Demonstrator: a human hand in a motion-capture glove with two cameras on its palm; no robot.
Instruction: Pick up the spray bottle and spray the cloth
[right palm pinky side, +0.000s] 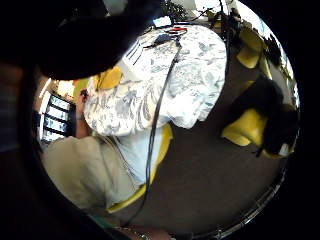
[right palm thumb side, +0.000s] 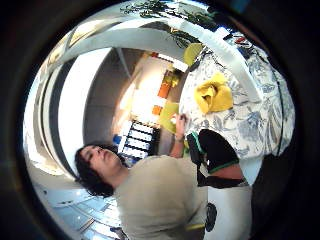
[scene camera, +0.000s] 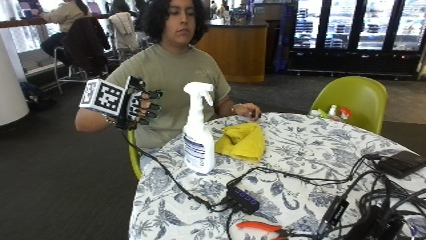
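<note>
Your black-gloved right hand (scene camera: 136, 104) hovers empty, fingers relaxed; reach toward three o'clock for the white plastic spray bottle (scene camera: 198, 131) on the counter (scene camera: 313, 165).

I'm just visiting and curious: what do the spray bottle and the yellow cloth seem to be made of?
The spray bottle looks like white, slightly glossy plastic: a smooth moulded body and trigger head, with a printed label. The yellow cloth looks like soft, matte fabric, possibly microfibre: it lies crumpled in loose folds on the tablecloth.
</note>
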